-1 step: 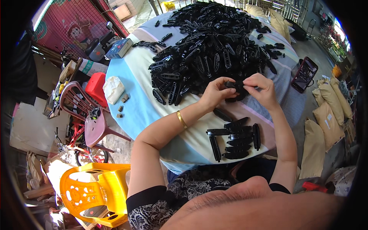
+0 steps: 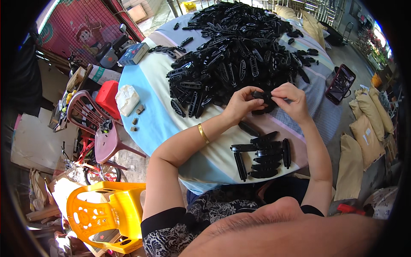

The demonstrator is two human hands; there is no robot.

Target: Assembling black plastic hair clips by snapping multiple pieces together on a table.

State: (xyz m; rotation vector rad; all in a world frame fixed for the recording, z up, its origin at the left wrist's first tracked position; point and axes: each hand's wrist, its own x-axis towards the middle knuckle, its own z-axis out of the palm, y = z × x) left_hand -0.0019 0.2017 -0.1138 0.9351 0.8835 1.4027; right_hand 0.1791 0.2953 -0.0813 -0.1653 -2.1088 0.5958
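Note:
My left hand (image 2: 243,105) grips a small black plastic piece (image 2: 258,95) between thumb and fingers, above the near edge of a big heap. My right hand (image 2: 293,101) is closed in a pinch at that piece's right end; what its fingertips hold is too small and dark to make out. The heap of long, narrow black plastic parts (image 2: 231,55) covers the far middle of the cloth-covered table (image 2: 158,111). Closer to me lies a group of similar black parts (image 2: 266,157), several of them side by side. One single black part (image 2: 249,128) rests just below my left hand.
A phone (image 2: 341,84) stands at the table's right edge. On the left are a box (image 2: 133,54), a white crumpled bag (image 2: 127,100) and small brown blocks (image 2: 134,121). Chairs, pink (image 2: 107,143) and yellow (image 2: 124,214), stand left; tan sacks (image 2: 367,135) lie right.

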